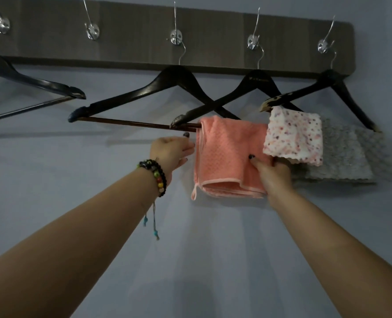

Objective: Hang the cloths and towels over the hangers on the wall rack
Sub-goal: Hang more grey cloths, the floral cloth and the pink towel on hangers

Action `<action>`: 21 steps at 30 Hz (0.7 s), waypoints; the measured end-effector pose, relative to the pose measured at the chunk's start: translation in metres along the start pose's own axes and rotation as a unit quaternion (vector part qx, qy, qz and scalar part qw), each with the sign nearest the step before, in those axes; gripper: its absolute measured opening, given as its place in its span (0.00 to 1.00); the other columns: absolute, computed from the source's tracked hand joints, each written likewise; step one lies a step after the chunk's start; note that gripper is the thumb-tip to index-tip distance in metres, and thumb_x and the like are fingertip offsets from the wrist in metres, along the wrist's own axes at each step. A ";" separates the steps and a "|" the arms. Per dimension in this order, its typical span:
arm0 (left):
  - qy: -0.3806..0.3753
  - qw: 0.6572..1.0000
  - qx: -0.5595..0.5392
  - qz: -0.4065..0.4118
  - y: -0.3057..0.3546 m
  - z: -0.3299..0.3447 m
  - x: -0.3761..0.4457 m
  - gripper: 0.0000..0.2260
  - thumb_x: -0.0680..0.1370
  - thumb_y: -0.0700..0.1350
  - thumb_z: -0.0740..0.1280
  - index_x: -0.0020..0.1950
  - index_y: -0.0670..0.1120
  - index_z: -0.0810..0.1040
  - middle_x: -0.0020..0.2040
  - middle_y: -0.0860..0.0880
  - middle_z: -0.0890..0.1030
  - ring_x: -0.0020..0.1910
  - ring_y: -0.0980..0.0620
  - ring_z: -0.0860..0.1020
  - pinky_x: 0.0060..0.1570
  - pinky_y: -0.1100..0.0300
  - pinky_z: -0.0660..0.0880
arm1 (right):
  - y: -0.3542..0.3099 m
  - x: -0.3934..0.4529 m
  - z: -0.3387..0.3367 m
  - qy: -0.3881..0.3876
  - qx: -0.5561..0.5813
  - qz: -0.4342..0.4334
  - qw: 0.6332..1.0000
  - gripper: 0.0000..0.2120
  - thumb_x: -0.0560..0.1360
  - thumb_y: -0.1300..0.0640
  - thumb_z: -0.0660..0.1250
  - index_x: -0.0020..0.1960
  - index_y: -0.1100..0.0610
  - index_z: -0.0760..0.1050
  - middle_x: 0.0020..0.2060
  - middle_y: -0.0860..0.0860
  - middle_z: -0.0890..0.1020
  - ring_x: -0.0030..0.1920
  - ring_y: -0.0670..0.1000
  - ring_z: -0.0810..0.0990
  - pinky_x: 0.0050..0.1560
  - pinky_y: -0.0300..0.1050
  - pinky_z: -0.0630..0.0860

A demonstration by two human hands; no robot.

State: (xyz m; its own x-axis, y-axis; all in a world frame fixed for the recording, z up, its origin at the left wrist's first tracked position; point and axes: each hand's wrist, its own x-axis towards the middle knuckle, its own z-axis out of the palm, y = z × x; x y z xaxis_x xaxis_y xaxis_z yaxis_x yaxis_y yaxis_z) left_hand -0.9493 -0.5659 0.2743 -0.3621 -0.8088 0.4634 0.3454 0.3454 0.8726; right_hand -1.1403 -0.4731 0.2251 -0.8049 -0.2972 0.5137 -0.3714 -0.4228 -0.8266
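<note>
Cloth in pink [229,157] hangs folded over the bar of the middle hanger [130,123], beside a floral cloth [294,134] and a grey towel [348,154] on the hangers to its right. The right hand [274,173] pinches its lower right part; the left hand [173,151] touches its left edge with fingers nearly straight. The fold sits at the bar's right end, so a tug could slide it off or swing the hanger on its hook [176,40].
</note>
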 end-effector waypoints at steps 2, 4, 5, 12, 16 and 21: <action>-0.031 0.999 0.023 0.005 -0.012 -0.003 -0.008 0.05 0.78 0.40 0.67 0.52 0.44 0.75 0.49 0.45 0.84 0.48 0.52 0.82 0.53 0.54 0.78 | 0.013 -0.017 -0.008 -0.003 -0.062 0.004 0.998 0.14 0.71 0.51 0.72 0.54 0.58 0.79 0.49 0.53 0.82 0.49 0.56 0.80 0.54 0.51 0.77; -0.054 0.996 0.066 0.022 -0.027 -0.007 -0.015 0.09 0.77 0.43 0.67 0.57 0.43 0.73 0.49 0.46 0.84 0.48 0.53 0.83 0.52 0.54 0.78 | 0.026 -0.035 -0.018 -0.012 -0.118 0.026 0.993 0.11 0.70 0.47 0.70 0.44 0.55 0.79 0.43 0.55 0.83 0.46 0.59 0.81 0.51 0.55 0.77; -0.060 0.994 0.090 0.029 -0.034 -0.009 -0.020 0.11 0.77 0.45 0.68 0.58 0.44 0.74 0.49 0.47 0.84 0.48 0.53 0.83 0.52 0.53 0.78 | 0.031 -0.042 -0.024 -0.020 -0.144 0.030 0.989 0.10 0.71 0.47 0.68 0.39 0.54 0.77 0.41 0.56 0.82 0.45 0.60 0.81 0.51 0.57 0.77; -0.141 0.951 0.273 0.047 -0.056 -0.033 -0.079 0.20 0.78 0.56 0.63 0.67 0.48 0.69 0.58 0.52 0.78 0.56 0.52 0.76 0.54 0.58 0.71 | 0.018 -0.107 -0.044 -0.149 -0.336 0.026 0.930 0.18 0.78 0.41 0.60 0.59 0.53 0.71 0.58 0.54 0.74 0.63 0.56 0.74 0.47 0.41 0.66; -0.201 0.889 0.405 0.067 -0.057 -0.050 -0.123 0.28 0.78 0.62 0.59 0.74 0.51 0.62 0.72 0.49 0.69 0.70 0.51 0.69 0.67 0.56 0.66 | -0.009 -0.148 -0.059 -0.220 -0.433 -0.091 0.869 0.31 0.78 0.40 0.58 0.74 0.57 0.61 0.73 0.53 0.65 0.72 0.53 0.64 0.62 0.42 0.63; -0.221 0.839 0.493 0.063 -0.053 -0.063 -0.194 0.30 0.78 0.63 0.56 0.77 0.51 0.58 0.77 0.50 0.60 0.74 0.51 0.62 0.70 0.59 0.59 | -0.024 -0.183 -0.093 -0.295 -0.490 -0.165 0.803 0.35 0.78 0.37 0.57 0.77 0.56 0.55 0.77 0.51 0.56 0.76 0.50 0.55 0.75 0.47 0.55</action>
State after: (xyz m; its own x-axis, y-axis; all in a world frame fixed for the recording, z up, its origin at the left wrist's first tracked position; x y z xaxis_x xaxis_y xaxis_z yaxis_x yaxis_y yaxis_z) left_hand -0.8426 -0.4568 0.1287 -0.7368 -0.5567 0.3837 -0.4006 0.8166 0.4154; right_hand -1.0271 -0.3292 0.1292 -0.3363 -0.7837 0.5223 -0.9381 0.2301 -0.2587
